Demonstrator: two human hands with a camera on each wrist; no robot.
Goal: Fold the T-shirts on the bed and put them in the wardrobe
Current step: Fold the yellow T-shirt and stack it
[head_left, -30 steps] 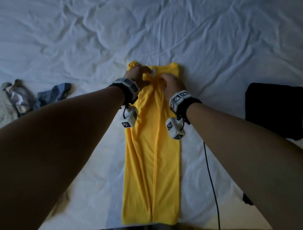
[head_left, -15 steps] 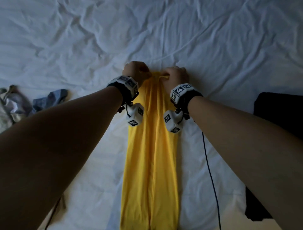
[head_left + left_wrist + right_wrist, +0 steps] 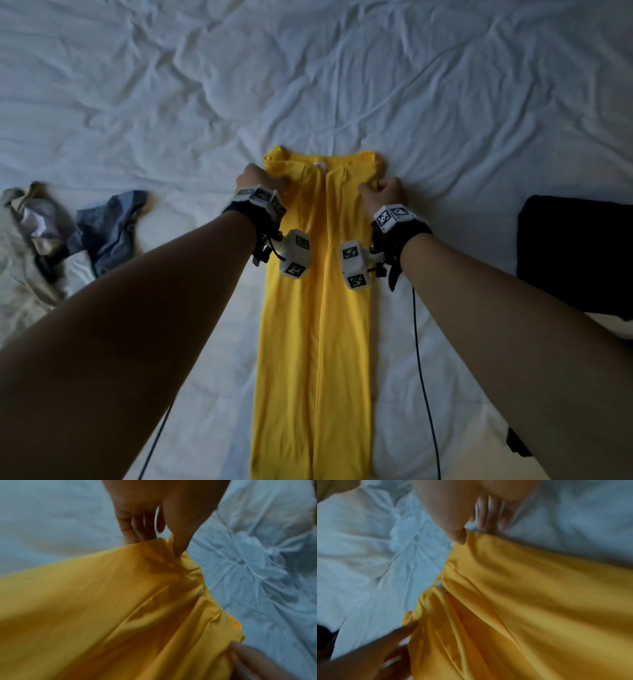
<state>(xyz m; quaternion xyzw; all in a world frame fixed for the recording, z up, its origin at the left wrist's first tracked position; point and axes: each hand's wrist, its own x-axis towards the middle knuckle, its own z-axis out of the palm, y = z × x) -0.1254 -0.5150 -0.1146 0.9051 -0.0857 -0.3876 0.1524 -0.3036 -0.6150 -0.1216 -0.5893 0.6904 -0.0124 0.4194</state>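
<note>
Both wrist views are blurred, and my forearms cover the bed's point(image 3: 342, 85) near corners. My left hand point(image 3: 258, 180) and right hand point(image 3: 385, 192), at the collar a second ago, now pinch the yellow T-shirt's point(image 3: 315, 342) outer edges, apparently between thumb and fingers. It lies mid-bed, folded into a long strip.
</note>
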